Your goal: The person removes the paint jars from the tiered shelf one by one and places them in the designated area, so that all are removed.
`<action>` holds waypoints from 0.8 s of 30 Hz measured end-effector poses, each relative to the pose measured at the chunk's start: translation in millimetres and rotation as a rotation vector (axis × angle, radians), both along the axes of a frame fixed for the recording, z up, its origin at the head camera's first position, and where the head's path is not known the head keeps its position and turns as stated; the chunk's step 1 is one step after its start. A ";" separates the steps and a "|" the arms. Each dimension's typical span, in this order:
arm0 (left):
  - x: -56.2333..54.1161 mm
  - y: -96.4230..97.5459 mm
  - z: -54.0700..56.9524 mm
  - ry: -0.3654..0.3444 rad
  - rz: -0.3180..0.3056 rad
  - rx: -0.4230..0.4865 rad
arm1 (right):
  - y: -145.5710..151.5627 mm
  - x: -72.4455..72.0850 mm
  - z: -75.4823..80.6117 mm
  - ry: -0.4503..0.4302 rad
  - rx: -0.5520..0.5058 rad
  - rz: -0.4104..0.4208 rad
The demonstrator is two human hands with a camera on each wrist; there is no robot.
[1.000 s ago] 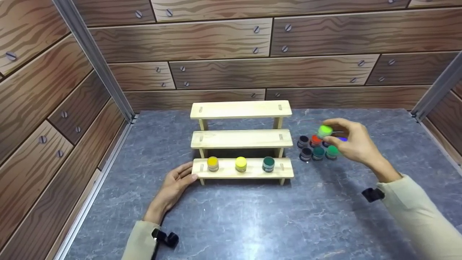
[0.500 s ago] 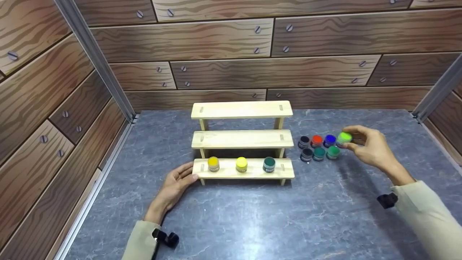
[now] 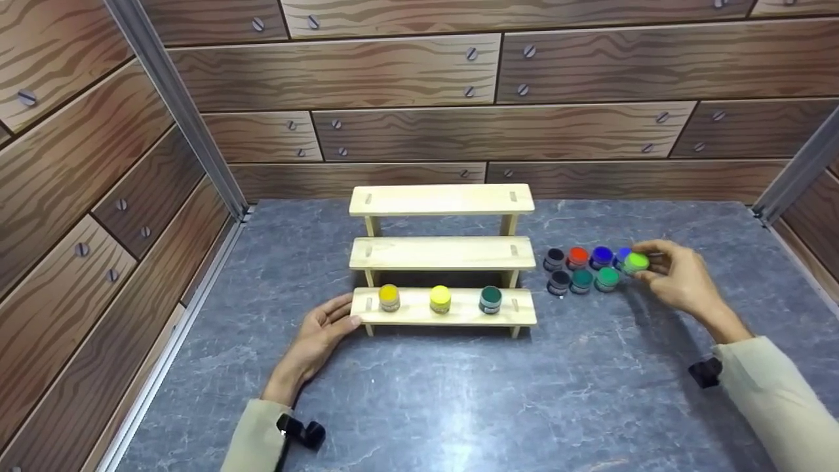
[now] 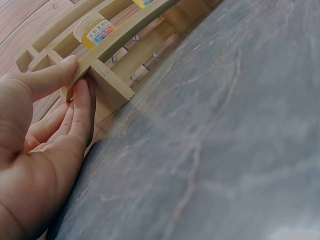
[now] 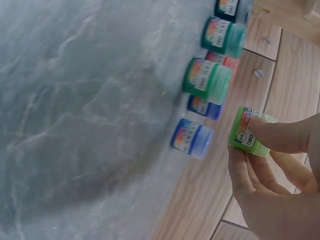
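My right hand (image 3: pixel 678 275) pinches a light green paint jar (image 3: pixel 636 263) between thumb and fingers at the right end of the jar group. In the right wrist view this jar (image 5: pixel 248 131) is held apart from a blue paint jar (image 5: pixel 190 137). My left hand (image 3: pixel 321 334) grips the left end of the lowest step of a pale wooden tiered stand (image 3: pixel 442 252). In the left wrist view the thumb lies on top of the board and the fingers are under it. An orange-yellow jar (image 3: pixel 389 298), a yellow jar (image 3: pixel 440 299) and a dark green jar (image 3: pixel 490 300) stand on that step.
Right of the stand, two rows of paint jars stand on the grey marbled table (image 3: pixel 419 400). They include a red jar (image 3: pixel 577 257), a dark blue jar (image 3: pixel 602 257), a teal jar (image 3: pixel 581 280) and a green jar (image 3: pixel 607 279). Wood-patterned walls (image 3: pixel 406 78) enclose the table.
My right hand has carried the light green jar rightward from above the red jar, then slightly nearer to me, past the end of the group. My left hand stays on the stand.
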State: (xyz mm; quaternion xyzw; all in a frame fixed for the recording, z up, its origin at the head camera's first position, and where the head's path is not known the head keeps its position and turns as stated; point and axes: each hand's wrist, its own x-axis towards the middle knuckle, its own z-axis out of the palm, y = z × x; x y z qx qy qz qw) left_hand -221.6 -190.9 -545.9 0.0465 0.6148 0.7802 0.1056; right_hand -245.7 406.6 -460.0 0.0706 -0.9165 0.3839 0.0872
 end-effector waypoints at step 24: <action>0.1 0.6 -0.1 0.006 0.006 -0.001 | 7.6 -7.2 -29.1 -0.045 0.065 -0.013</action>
